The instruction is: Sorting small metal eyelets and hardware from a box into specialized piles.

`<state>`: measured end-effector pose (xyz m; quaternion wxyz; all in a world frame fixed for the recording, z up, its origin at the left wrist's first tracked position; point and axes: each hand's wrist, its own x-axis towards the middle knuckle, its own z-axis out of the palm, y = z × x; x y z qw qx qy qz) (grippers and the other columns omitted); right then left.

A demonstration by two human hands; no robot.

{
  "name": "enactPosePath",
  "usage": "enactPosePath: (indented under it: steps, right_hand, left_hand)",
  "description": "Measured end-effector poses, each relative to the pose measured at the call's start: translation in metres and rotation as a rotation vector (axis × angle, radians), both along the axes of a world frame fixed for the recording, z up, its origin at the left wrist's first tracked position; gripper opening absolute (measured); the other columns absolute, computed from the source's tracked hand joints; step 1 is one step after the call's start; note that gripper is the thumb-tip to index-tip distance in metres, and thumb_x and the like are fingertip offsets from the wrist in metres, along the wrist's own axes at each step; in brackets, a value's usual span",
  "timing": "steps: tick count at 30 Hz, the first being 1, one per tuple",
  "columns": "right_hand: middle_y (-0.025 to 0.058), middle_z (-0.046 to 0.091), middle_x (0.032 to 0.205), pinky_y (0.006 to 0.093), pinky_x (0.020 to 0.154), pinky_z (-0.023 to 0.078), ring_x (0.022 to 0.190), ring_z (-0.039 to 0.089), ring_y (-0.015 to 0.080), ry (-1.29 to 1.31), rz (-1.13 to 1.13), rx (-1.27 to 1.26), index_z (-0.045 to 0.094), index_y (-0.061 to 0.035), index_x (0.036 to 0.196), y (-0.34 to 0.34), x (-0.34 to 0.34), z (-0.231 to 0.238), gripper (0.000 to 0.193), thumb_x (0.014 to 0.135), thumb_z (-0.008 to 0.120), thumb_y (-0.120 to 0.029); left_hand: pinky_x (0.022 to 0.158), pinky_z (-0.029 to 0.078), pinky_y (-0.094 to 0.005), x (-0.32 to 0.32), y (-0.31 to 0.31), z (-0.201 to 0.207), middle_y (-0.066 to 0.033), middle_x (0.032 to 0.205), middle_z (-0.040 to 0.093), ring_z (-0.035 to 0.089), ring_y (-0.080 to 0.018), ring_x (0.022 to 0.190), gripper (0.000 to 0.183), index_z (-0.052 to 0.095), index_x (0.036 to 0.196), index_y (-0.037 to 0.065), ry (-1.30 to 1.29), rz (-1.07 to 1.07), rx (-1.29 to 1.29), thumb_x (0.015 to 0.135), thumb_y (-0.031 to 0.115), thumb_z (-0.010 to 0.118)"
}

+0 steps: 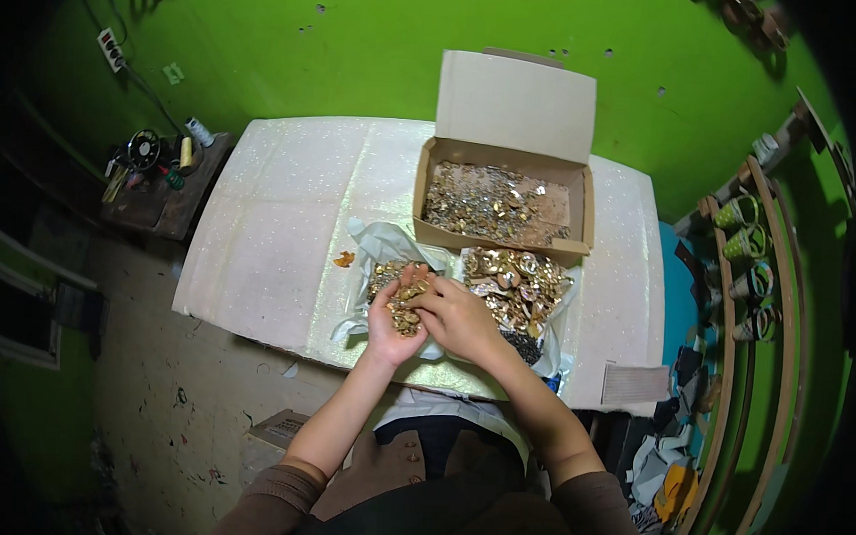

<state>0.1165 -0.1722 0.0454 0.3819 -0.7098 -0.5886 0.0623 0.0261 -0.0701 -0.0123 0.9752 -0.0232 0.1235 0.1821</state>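
Observation:
My left hand (pixel 388 338) is cupped palm up over the near edge of the table, holding a small heap of shiny gold-coloured pieces (pixel 406 325). Over that palm, my right hand (pixel 466 324) has its fingertips pinched together in the heap; what lies between them is too small to make out. Just beyond my left hand, more small metallic pieces (pixel 382 276) lie in a tray lined with pale crumpled paper (pixel 384 236). Larger gold and silvery pieces (pixel 510 287) fill the container beside it, to the right, with dark pieces (pixel 520 345) at its near end.
Behind the trays stands an open cardboard box (pixel 495 242), its lid raised, with loose shiny pieces inside. An orange scrap (pixel 344 259) lies on the glittery white tablecloth (pixel 289 206). A small side table (pixel 166 202) holds thread spools. Shoes hang on a wooden rack (pixel 726 372) at right.

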Motion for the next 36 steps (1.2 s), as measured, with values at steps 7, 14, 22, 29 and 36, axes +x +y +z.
enactPosePath:
  steps: [7, 14, 22, 29, 36]
  right_hand:
    - [0.0078, 0.054, 0.082, 0.0343, 0.066, 0.046, 0.078, 0.056, 0.0259, 0.046, 0.016, -0.015, 0.063, -0.0104, 0.092, 0.024, 0.016, 0.000, 0.018, 0.074, 0.058, -0.009]
    - [0.0105, 0.053, 0.074, 0.0367, 0.062, 0.044, 0.073, 0.055, 0.0281, 0.023, -0.035, -0.118, 0.060, -0.0036, 0.090, 0.041, 0.030, -0.005, 0.025, 0.074, 0.062, -0.022]
    - [0.0112, 0.058, 0.076, 0.0378, 0.063, 0.047, 0.075, 0.058, 0.0288, 0.222, -0.168, -0.192, 0.058, -0.0037, 0.087, 0.051, 0.021, -0.015, 0.023, 0.073, 0.062, -0.022]
    - [0.0105, 0.058, 0.075, 0.0372, 0.063, 0.046, 0.072, 0.056, 0.0282, 0.062, -0.232, -0.107, 0.059, -0.0032, 0.079, 0.050, 0.013, -0.024, 0.016, 0.072, 0.062, -0.017]
    - [0.0099, 0.057, 0.075, 0.0365, 0.063, 0.044, 0.071, 0.055, 0.0274, -0.005, -0.181, -0.020, 0.060, -0.0049, 0.079, 0.047, 0.007, -0.025, 0.014, 0.072, 0.063, -0.017]
  left_hand:
    - [0.092, 0.039, -0.0324, 0.001, 0.015, 0.000, -0.0075, 0.119, 0.052, 0.050, -0.0186, 0.108, 0.031, 0.054, 0.111, 0.010, 0.081, -0.005, -0.010, 0.088, 0.022, 0.037]
    - [0.089, 0.040, -0.0324, 0.010, 0.024, 0.001, -0.0078, 0.120, 0.052, 0.051, -0.0206, 0.103, 0.031, 0.051, 0.113, 0.009, 0.091, -0.004, -0.018, 0.089, 0.022, 0.037]
    - [0.095, 0.036, -0.0354, 0.017, 0.023, 0.003, -0.0098, 0.119, 0.051, 0.049, -0.0226, 0.105, 0.032, 0.049, 0.114, 0.006, 0.204, 0.026, -0.038, 0.089, 0.022, 0.038]
    - [0.095, 0.036, -0.0363, 0.018, 0.026, -0.003, -0.0104, 0.120, 0.050, 0.049, -0.0232, 0.107, 0.032, 0.049, 0.115, 0.006, 0.232, 0.046, -0.029, 0.089, 0.022, 0.039]
    - [0.096, 0.035, -0.0373, 0.016, 0.027, 0.001, -0.0102, 0.122, 0.049, 0.047, -0.0243, 0.110, 0.033, 0.048, 0.116, 0.007, 0.204, 0.063, -0.001, 0.089, 0.022, 0.038]
